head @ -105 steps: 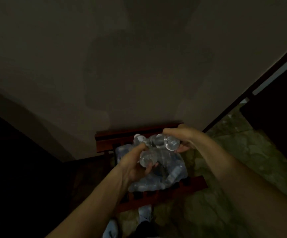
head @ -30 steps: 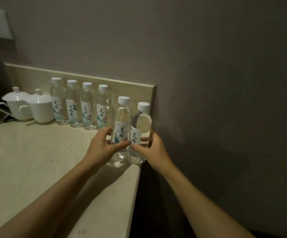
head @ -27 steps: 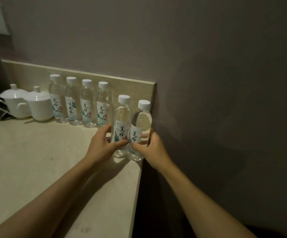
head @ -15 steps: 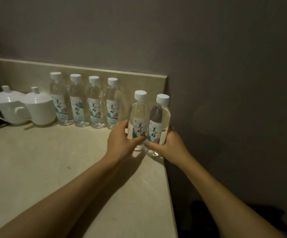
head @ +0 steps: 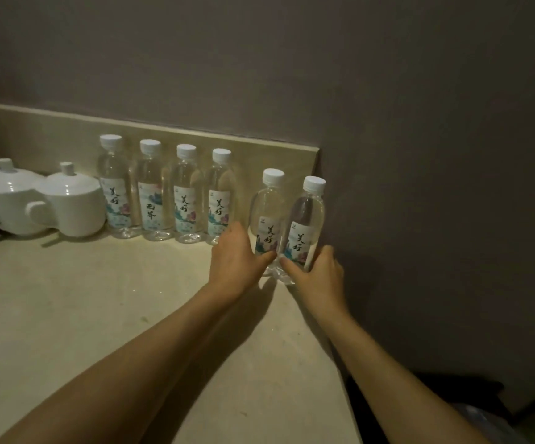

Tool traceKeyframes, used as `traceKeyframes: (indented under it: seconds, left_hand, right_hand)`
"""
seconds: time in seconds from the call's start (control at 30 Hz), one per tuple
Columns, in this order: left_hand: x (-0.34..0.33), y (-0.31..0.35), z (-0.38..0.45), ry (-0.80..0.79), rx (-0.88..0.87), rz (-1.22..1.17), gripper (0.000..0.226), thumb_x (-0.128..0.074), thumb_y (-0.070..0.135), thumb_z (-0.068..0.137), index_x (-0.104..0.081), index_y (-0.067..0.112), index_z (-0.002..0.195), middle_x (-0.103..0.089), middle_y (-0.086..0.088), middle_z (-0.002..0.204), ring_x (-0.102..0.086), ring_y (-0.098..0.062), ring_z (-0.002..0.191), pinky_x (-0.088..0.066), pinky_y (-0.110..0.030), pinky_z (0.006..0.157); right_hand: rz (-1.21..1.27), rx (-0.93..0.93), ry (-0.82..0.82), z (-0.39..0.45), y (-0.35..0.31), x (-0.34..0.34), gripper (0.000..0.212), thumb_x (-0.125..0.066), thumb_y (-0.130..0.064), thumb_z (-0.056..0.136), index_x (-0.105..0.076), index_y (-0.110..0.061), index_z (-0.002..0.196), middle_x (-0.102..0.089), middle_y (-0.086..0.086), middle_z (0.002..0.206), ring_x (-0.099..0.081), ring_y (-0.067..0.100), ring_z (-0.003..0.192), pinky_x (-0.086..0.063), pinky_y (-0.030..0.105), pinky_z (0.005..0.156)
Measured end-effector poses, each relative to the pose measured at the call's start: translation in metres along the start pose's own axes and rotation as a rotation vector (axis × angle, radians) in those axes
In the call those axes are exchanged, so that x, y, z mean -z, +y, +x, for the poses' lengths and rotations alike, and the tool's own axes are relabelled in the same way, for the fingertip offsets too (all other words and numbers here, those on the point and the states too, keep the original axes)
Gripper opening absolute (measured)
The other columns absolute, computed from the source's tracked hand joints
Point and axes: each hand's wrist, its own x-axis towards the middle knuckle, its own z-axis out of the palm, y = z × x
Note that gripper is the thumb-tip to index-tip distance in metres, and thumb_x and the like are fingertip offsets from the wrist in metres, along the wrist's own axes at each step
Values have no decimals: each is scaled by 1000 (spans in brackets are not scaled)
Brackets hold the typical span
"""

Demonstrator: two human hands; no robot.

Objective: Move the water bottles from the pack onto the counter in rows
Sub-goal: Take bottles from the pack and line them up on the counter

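Bottles: four (head: 167,193) stand in a row on the desk (head: 99,315) against the low back ledge, just right of two lidded white cups (head: 45,200). Left hand (head: 235,261) grips a fifth bottle (head: 267,216), right hand (head: 319,274) a sixth (head: 304,225), fingers curled round the lower bodies. Both are upright, side by side at the desk's right end, a bit forward of the row. Step: setting down this pair. Next: probably push both back into line, let go, fetch more. Pack not in view. Cup contents hidden by lids.
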Motion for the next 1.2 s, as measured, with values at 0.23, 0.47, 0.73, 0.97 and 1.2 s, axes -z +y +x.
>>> traceKeyframes:
  seconds: [0.23, 0.47, 0.73, 0.97, 1.2]
  left_hand:
    - [-1, 0, 4, 25, -11, 5, 47, -79, 35, 78, -59, 10, 113, -66, -7, 110, -64, -24, 100, -54, -34, 80]
    - [2, 7, 13, -5, -3, 113, 50, -74, 35, 83, -55, 5, 118, -59, -16, 116, -58, -32, 107, -49, -39, 88]
    - [-8, 9, 9, 7, -29, 109, 39, -65, 29, 91, -41, 8, 113, -62, -16, 110, -62, -35, 103, -50, -40, 81]
    - [-12, 10, 15, 43, -10, 83, 38, -63, 28, 92, -38, 9, 114, -62, -15, 110, -63, -34, 101, -50, -39, 78]
    - [-12, 14, 20, 49, 23, 176, 45, -60, 27, 95, -32, 11, 126, -60, -15, 119, -63, -35, 104, -38, -33, 71]
  right_hand:
    - [6, 44, -8, 11, -6, -10, 46, -74, -34, 82, -54, -7, 113, -63, 12, 117, -63, 29, 106, -55, 46, 87]
    - [40, 41, -43, 19, -10, -13, 47, -72, -37, 82, -54, -8, 114, -64, 11, 116, -64, 30, 105, -56, 46, 85]
    - [29, 30, -53, 31, -13, -18, 51, -75, -38, 79, -49, -10, 113, -61, 13, 119, -60, 32, 110, -53, 48, 88]
    - [32, 38, -49, 41, -17, -24, 53, -75, -37, 80, -48, -8, 116, -59, 15, 122, -59, 34, 112, -53, 46, 88]
    - [40, 30, -60, 50, -19, -30, 55, -74, -36, 81, -47, -8, 120, -57, 15, 125, -58, 32, 113, -53, 41, 88]
